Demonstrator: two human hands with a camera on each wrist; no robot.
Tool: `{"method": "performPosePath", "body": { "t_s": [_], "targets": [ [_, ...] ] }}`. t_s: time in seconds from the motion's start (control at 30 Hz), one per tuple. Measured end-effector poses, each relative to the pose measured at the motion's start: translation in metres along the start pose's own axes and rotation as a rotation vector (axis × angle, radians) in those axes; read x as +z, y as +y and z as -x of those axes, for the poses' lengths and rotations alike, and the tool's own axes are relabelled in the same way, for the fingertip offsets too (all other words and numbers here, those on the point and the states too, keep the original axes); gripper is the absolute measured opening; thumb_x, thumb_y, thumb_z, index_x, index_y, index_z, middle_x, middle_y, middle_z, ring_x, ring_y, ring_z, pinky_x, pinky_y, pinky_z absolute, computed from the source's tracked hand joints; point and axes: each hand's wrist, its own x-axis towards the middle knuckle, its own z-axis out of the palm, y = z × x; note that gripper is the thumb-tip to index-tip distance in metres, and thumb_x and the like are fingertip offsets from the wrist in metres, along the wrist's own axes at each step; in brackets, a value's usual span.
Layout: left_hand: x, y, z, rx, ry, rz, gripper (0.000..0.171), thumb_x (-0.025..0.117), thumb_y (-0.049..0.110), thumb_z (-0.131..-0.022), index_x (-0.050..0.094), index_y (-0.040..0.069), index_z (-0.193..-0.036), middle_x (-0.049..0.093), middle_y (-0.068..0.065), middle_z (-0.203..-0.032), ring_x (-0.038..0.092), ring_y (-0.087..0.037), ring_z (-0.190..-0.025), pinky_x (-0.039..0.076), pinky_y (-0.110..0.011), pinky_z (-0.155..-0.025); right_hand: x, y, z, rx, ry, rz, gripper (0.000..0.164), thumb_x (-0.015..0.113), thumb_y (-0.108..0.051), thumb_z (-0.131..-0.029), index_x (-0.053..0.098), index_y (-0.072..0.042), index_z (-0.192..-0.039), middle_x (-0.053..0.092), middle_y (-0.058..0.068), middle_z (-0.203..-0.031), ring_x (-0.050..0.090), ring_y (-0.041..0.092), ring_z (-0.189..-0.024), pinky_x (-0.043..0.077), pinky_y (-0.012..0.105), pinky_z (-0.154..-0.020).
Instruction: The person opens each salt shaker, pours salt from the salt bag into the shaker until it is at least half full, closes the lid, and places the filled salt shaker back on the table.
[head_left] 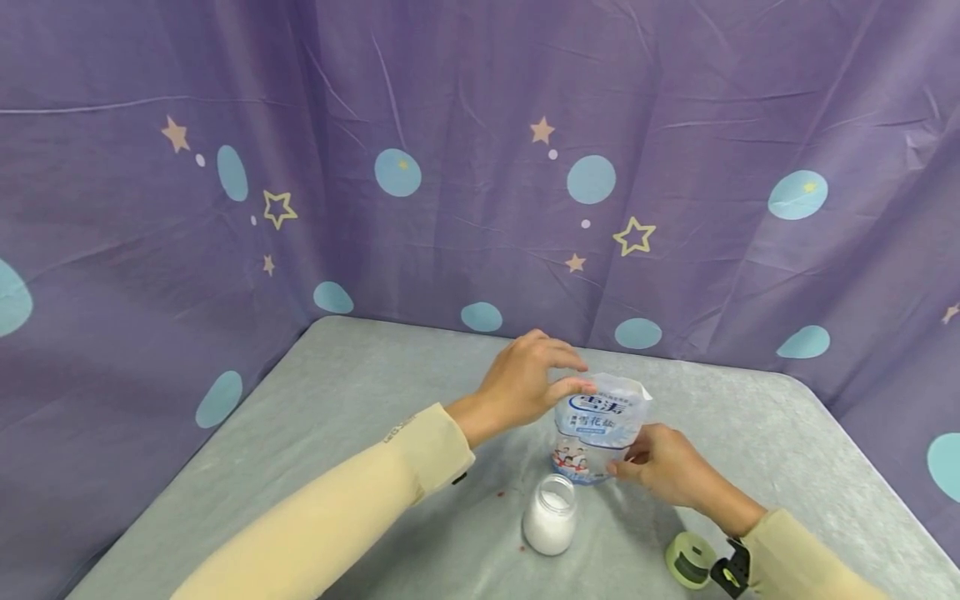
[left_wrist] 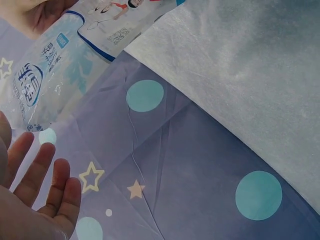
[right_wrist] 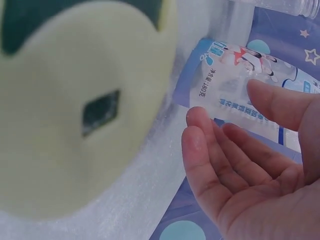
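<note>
A white and pale blue bag of salt [head_left: 596, 429] with printed lettering stands upright on the table. At its top left corner is my left hand [head_left: 532, 379], its fingertips close by the upper edge. The left wrist view shows those fingers [left_wrist: 65, 185] loosely spread beside the bag's top. By the bag's lower right side is my right hand [head_left: 667, 467], thumb in front of the printed face. In the right wrist view its fingers [right_wrist: 197, 150] are relaxed along the bag's edge, apart from the thumb. An uncapped glass jar [head_left: 550, 517] of white grains stands just in front of the bag.
A pale green round piece [head_left: 688, 558] with a dark green section lies near my right wrist, which wears a black band [head_left: 733, 570]. Small red specks dot the grey table cover [head_left: 375, 383]. A purple curtain [head_left: 480, 167] hangs behind the table.
</note>
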Motion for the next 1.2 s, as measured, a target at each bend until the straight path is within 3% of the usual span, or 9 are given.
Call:
{"method": "performPosePath", "body": {
  "t_s": [0.23, 0.47, 0.7, 0.93, 1.1, 1.2],
  "targets": [
    [-0.005, -0.003, 0.011, -0.058, 0.037, 0.019, 0.038, 0.078, 0.047, -0.089, 0.078, 0.020, -0.117, 0.073, 0.007, -0.119, 0.061, -0.014, -0.111, 0.051, -0.033, -0.094, -0.007, -0.001, 0.005, -0.022, -0.022, -0.009, 0.030, 0.085, -0.015, -0.082, 0.074, -0.001, -0.106, 0.075, 0.004, -0.088, 0.069, 0.016, -0.075, 0.055, 0.029, -0.064],
    [-0.009, -0.013, 0.028, -0.100, 0.042, 0.061, 0.036, 0.077, 0.045, -0.091, 0.078, 0.019, -0.116, 0.074, 0.007, -0.117, 0.062, -0.014, -0.119, 0.040, -0.037, -0.112, -0.012, -0.001, 0.011, 0.003, -0.023, -0.001, 0.022, 0.084, -0.019, -0.085, 0.073, -0.008, -0.100, 0.074, 0.000, -0.090, 0.067, 0.015, -0.079, 0.054, 0.029, -0.069],
    [-0.008, -0.022, 0.045, -0.104, 0.053, 0.092, 0.035, 0.076, 0.044, -0.092, 0.079, 0.017, -0.113, 0.075, 0.005, -0.116, 0.062, -0.017, -0.120, 0.047, -0.038, -0.105, -0.012, 0.001, 0.022, 0.018, 0.019, 0.014, 0.029, 0.082, -0.023, -0.087, 0.072, -0.004, -0.107, 0.072, -0.002, -0.091, 0.065, 0.011, -0.079, 0.053, 0.028, -0.071],
    [-0.008, -0.025, 0.061, -0.099, 0.047, 0.120, 0.032, 0.076, 0.041, -0.092, 0.079, 0.015, -0.112, 0.075, 0.004, -0.111, 0.065, -0.014, -0.113, 0.039, -0.040, -0.113, -0.011, 0.001, 0.033, 0.020, 0.060, -0.010, 0.029, 0.082, -0.022, -0.088, 0.074, -0.005, -0.110, 0.072, -0.004, -0.092, 0.065, 0.010, -0.081, 0.054, 0.027, -0.071],
    [-0.009, -0.027, 0.072, -0.120, 0.055, 0.138, 0.030, 0.078, 0.039, -0.091, 0.079, 0.016, -0.111, 0.075, 0.005, -0.110, 0.065, -0.013, -0.109, 0.049, -0.037, -0.100, -0.011, 0.001, 0.038, 0.019, 0.089, -0.007, 0.026, 0.082, -0.025, -0.088, 0.075, -0.007, -0.107, 0.072, -0.007, -0.091, 0.064, 0.007, -0.079, 0.054, 0.026, -0.070],
    [-0.009, -0.027, 0.078, -0.147, 0.050, 0.149, 0.030, 0.079, 0.038, -0.091, 0.079, 0.016, -0.111, 0.075, 0.004, -0.112, 0.065, -0.014, -0.110, 0.049, -0.039, -0.100, -0.011, 0.002, 0.039, -0.007, 0.108, -0.010, 0.025, 0.082, -0.025, -0.088, 0.075, -0.008, -0.105, 0.073, -0.006, -0.092, 0.064, 0.005, -0.079, 0.055, 0.027, -0.070]
  ]
}}
